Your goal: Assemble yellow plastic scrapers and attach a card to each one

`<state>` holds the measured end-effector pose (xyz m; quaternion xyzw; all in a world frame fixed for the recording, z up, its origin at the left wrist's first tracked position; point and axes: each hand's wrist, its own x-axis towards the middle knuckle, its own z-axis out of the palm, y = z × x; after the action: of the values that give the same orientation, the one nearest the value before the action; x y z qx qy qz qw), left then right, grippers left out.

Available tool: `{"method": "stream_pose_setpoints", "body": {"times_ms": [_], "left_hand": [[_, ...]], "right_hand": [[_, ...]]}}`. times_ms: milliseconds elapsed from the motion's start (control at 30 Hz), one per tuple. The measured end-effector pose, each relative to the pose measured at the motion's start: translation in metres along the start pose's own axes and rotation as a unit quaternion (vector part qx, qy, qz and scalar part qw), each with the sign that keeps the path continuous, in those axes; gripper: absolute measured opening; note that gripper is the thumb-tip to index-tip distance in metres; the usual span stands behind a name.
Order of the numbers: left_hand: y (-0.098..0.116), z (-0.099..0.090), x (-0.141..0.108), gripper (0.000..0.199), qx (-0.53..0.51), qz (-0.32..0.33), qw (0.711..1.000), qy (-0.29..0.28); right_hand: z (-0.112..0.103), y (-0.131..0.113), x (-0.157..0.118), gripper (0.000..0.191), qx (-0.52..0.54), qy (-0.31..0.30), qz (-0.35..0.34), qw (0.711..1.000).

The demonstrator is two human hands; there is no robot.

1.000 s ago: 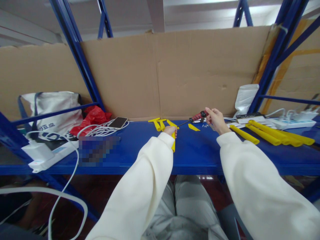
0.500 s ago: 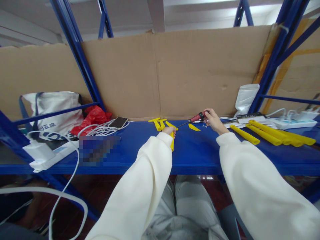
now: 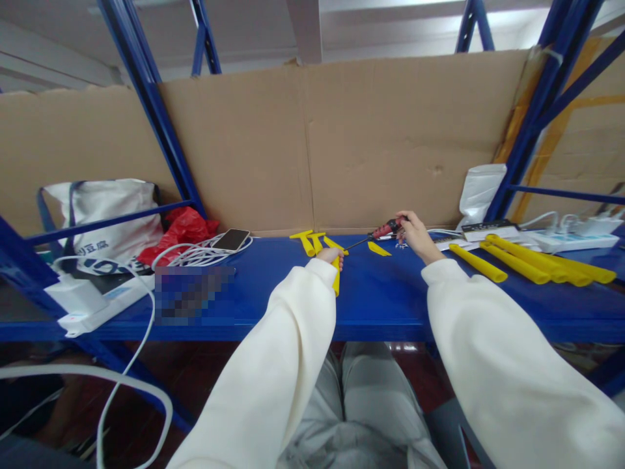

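Near the middle of the blue table, my left hand is closed on a yellow part, whose lower end sticks out below the fingers. My right hand grips the red and black handle of a screwdriver. Its thin dark shaft slants down to the left and its tip meets the part at my left hand. Behind my left hand lie several yellow T-shaped pieces. A small flat yellow piece rests below the screwdriver, with tiny metal bits beside my right hand.
Several yellow tubes lie at the right, before a power strip. At the left are a phone, white cables, a red bag, a cloth bag and a charger. Cardboard stands behind.
The fingers of my right hand have shifted slightly around the screwdriver handle. My left hand and the yellow part stay in place.
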<state>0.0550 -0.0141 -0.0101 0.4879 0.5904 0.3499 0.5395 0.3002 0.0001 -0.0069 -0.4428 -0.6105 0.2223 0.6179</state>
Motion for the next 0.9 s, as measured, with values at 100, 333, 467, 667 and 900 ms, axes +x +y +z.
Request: {"method": "stream_pose_setpoints", "body": {"times_ms": [100,333,467,667,900], "left_hand": [[0.002,0.0,-0.001,0.019,0.021,0.002,1.0,-0.002],[0.001,0.0,0.0,0.017,0.014,0.008,1.0,0.008],[-0.002,0.002,0.0,0.019,0.018,0.014,1.0,0.018],[-0.002,0.003,0.0,0.019,0.013,0.017,1.0,0.016],[0.0,0.001,0.001,0.01,0.01,0.014,1.0,0.015]], "right_hand": [[0.003,-0.004,-0.003,0.014,0.03,0.013,0.006,0.999],[0.011,-0.008,-0.005,0.032,0.065,0.092,0.001,0.994],[0.013,-0.007,-0.004,0.045,0.141,0.092,0.039,0.985],[0.007,-0.014,-0.008,0.046,0.124,0.069,0.022,0.99],[0.006,-0.02,-0.01,0.038,0.134,0.012,0.057,0.989]]}}
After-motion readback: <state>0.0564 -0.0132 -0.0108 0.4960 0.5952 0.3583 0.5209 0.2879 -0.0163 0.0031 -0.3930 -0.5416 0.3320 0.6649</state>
